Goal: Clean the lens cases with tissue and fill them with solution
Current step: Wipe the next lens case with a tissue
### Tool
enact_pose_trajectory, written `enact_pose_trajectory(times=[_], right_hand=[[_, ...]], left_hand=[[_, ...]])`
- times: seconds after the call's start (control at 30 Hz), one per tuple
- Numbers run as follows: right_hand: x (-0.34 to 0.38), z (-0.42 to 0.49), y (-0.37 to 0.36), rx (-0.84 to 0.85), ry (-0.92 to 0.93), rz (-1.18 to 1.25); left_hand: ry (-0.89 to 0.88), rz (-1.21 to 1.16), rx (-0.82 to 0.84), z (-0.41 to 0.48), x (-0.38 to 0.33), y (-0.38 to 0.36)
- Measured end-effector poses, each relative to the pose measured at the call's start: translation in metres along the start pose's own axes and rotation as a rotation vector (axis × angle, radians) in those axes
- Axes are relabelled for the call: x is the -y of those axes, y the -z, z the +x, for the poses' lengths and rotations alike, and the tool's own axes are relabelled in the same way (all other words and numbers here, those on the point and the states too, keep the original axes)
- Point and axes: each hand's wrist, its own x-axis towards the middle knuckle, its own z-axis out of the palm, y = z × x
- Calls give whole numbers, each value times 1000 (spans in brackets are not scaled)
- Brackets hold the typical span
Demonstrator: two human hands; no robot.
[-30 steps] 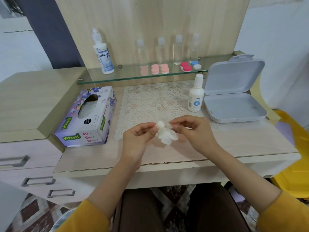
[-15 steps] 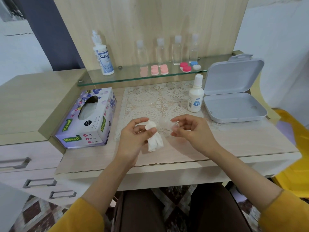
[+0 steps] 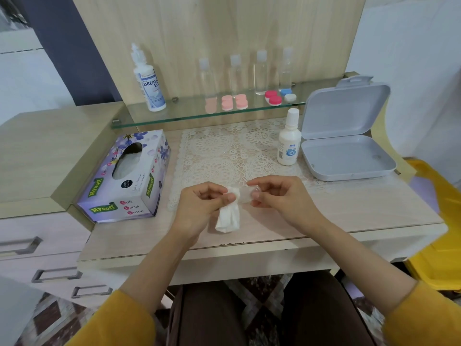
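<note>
Near the front edge of the desk, our left hand pinches a tissue against what looks like a clear lens case, which our right hand grips.

We are looking at a grey hinged box lying open at the right of the worktop, its lid leaning back. A lace mat is covering the middle. Drawers with metal handles are showing at lower left, and a yellow bin is sitting at the far right.
</note>
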Motion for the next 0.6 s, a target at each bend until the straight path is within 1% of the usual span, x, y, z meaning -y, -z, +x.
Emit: enact_pose_trajectory(times=[0.2,0.27,0.4,0.53,0.6], right_hand=[[-1,0,-2,22,-1,-12],[-1,-1,-3,18,2,-23],[-1,-1,-4,2,14,-56],[1,1,-2,-6,8,-40],[3,0,-2,-2,8,-30]], left_hand=[[-2,-52,-16,1,2,-5],[16,-5,-27,1,2,-6],[-19,105,-47,3,1,-7],[-10,59,29,5,0,-2],[7,44,42,6,-1,1]])
